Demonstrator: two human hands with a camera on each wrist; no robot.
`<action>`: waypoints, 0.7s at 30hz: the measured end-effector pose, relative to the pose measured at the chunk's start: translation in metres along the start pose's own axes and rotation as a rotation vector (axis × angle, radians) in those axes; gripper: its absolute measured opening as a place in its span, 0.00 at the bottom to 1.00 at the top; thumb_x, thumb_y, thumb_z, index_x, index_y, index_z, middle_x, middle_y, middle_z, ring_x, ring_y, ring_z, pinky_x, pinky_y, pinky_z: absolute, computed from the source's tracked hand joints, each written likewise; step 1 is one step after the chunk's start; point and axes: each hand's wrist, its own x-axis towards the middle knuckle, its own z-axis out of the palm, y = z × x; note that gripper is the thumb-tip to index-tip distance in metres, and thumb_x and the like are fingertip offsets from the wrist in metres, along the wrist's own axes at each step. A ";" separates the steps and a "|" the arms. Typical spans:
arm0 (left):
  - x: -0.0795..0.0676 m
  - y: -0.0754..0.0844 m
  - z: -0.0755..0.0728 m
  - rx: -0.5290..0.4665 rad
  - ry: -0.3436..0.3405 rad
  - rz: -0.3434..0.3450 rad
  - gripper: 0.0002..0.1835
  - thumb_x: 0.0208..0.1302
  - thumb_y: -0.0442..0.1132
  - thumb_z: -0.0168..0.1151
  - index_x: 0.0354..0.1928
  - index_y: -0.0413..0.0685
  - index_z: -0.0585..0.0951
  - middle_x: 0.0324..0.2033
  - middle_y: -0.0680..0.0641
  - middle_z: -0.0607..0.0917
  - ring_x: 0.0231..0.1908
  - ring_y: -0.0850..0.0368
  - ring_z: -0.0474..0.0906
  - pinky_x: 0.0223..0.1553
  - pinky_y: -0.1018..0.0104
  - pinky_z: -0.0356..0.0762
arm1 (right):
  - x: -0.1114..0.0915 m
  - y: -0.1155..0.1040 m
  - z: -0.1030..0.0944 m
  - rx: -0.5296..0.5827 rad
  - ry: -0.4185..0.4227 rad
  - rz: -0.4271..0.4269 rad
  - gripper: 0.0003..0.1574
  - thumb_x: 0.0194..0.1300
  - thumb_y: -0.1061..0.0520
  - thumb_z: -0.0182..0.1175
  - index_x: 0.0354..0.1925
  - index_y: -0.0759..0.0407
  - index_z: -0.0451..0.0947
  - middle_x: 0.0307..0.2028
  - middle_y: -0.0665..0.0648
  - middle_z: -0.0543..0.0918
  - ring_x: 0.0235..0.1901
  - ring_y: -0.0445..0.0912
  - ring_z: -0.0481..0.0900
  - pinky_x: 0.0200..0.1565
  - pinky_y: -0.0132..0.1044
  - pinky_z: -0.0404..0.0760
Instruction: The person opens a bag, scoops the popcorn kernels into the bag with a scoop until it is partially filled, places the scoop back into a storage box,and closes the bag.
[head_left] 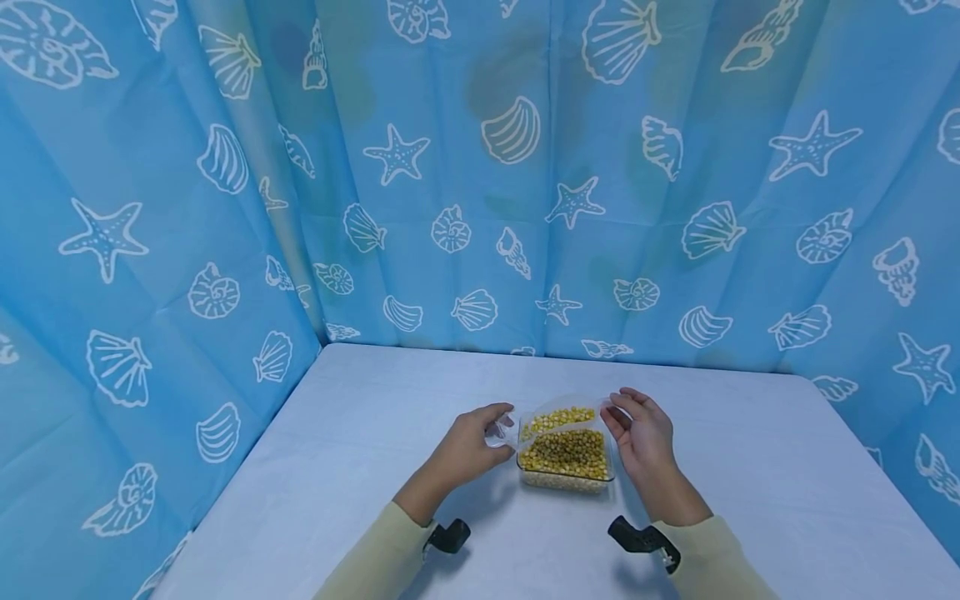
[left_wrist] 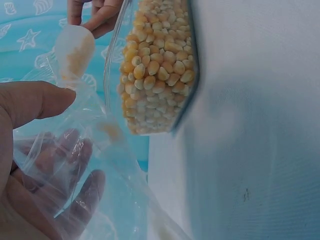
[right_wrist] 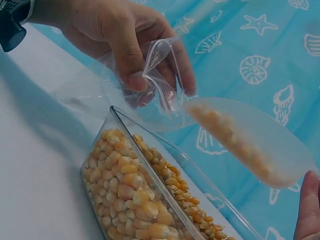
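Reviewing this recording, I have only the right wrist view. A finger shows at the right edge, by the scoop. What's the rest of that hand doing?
Observer: The left wrist view shows the right hand seemingly holding the scoop by one end.
Operator: My frame crops the corn container. Where is it?
Observer: In the head view, it stands on the table, between the left hand and right hand.
Operator: I see one black device. Another?
Observer: In the head view, a second device, on the right wrist.

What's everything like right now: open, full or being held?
Container: no lid on, holding corn
Corn: loose kernels
Plastic bag: mouth open
Scoop: carrying corn, tip at the bag
Left hand: gripping the bag
Right hand: holding the scoop
Curtain: hanging
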 end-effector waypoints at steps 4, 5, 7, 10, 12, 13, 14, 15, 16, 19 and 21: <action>0.000 0.000 -0.001 -0.007 -0.002 0.011 0.33 0.57 0.41 0.70 0.66 0.51 0.72 0.51 0.55 0.81 0.54 0.54 0.76 0.54 0.54 0.75 | -0.001 -0.001 0.002 -0.001 -0.003 0.000 0.17 0.69 0.61 0.59 0.53 0.57 0.66 0.47 0.57 0.71 0.43 0.44 0.78 0.50 0.34 0.77; 0.000 0.000 -0.001 -0.006 -0.001 0.015 0.33 0.57 0.41 0.70 0.66 0.51 0.72 0.51 0.56 0.81 0.53 0.54 0.76 0.54 0.54 0.75 | -0.001 -0.002 0.003 -0.002 -0.004 -0.001 0.17 0.69 0.61 0.59 0.53 0.57 0.66 0.47 0.57 0.71 0.42 0.44 0.78 0.50 0.34 0.77; 0.001 0.000 -0.002 -0.004 -0.002 0.019 0.33 0.57 0.41 0.70 0.66 0.51 0.72 0.50 0.56 0.81 0.53 0.55 0.76 0.54 0.54 0.75 | -0.002 -0.003 0.005 -0.013 -0.008 -0.008 0.17 0.69 0.61 0.60 0.53 0.58 0.66 0.46 0.56 0.71 0.41 0.44 0.78 0.50 0.34 0.78; 0.001 0.000 -0.002 -0.005 -0.004 0.021 0.33 0.58 0.41 0.70 0.66 0.51 0.72 0.49 0.57 0.82 0.52 0.56 0.76 0.54 0.55 0.75 | -0.003 -0.004 0.007 -0.029 -0.020 -0.030 0.17 0.68 0.61 0.61 0.52 0.59 0.67 0.44 0.56 0.73 0.38 0.44 0.79 0.48 0.34 0.79; 0.001 0.000 -0.002 -0.006 -0.008 0.021 0.33 0.58 0.40 0.70 0.66 0.51 0.72 0.49 0.57 0.82 0.51 0.56 0.76 0.53 0.55 0.75 | -0.003 -0.005 0.008 -0.039 -0.023 -0.046 0.17 0.68 0.61 0.61 0.52 0.60 0.67 0.42 0.55 0.74 0.36 0.43 0.80 0.47 0.34 0.80; 0.001 0.000 -0.002 -0.007 -0.010 0.022 0.33 0.58 0.40 0.70 0.66 0.51 0.72 0.49 0.57 0.82 0.51 0.56 0.76 0.53 0.55 0.75 | -0.003 -0.005 0.008 -0.042 -0.025 -0.053 0.17 0.67 0.61 0.61 0.51 0.60 0.68 0.41 0.55 0.74 0.35 0.43 0.80 0.47 0.34 0.80; 0.001 0.000 -0.002 -0.009 -0.012 0.022 0.33 0.58 0.40 0.70 0.66 0.51 0.72 0.49 0.57 0.82 0.51 0.56 0.76 0.53 0.55 0.75 | -0.002 -0.005 0.008 -0.047 -0.027 -0.058 0.17 0.67 0.61 0.62 0.51 0.60 0.68 0.40 0.55 0.74 0.35 0.43 0.80 0.46 0.34 0.80; 0.001 0.000 -0.003 -0.009 -0.013 0.023 0.33 0.58 0.40 0.70 0.66 0.51 0.72 0.49 0.57 0.82 0.51 0.57 0.76 0.53 0.55 0.75 | -0.002 -0.005 0.008 -0.054 -0.027 -0.062 0.18 0.67 0.61 0.62 0.51 0.60 0.68 0.40 0.55 0.75 0.35 0.43 0.80 0.46 0.34 0.80; 0.001 0.000 -0.002 -0.009 -0.014 0.022 0.33 0.58 0.40 0.70 0.66 0.50 0.72 0.49 0.56 0.82 0.51 0.57 0.76 0.53 0.55 0.75 | -0.002 -0.004 0.008 -0.062 -0.027 -0.065 0.17 0.67 0.61 0.62 0.51 0.60 0.68 0.40 0.55 0.75 0.35 0.43 0.80 0.46 0.34 0.80; 0.001 -0.001 -0.002 -0.006 -0.015 0.016 0.32 0.58 0.40 0.70 0.66 0.51 0.73 0.48 0.57 0.82 0.50 0.57 0.76 0.53 0.55 0.75 | -0.001 -0.003 0.008 -0.085 -0.020 -0.066 0.17 0.67 0.61 0.62 0.51 0.59 0.68 0.41 0.55 0.74 0.36 0.43 0.80 0.47 0.35 0.80; 0.000 -0.001 -0.002 -0.007 -0.017 0.011 0.32 0.58 0.40 0.70 0.66 0.51 0.73 0.48 0.57 0.82 0.50 0.58 0.76 0.54 0.55 0.75 | -0.001 -0.002 0.008 -0.101 -0.014 -0.065 0.17 0.67 0.61 0.62 0.51 0.59 0.69 0.42 0.55 0.74 0.36 0.44 0.80 0.47 0.35 0.80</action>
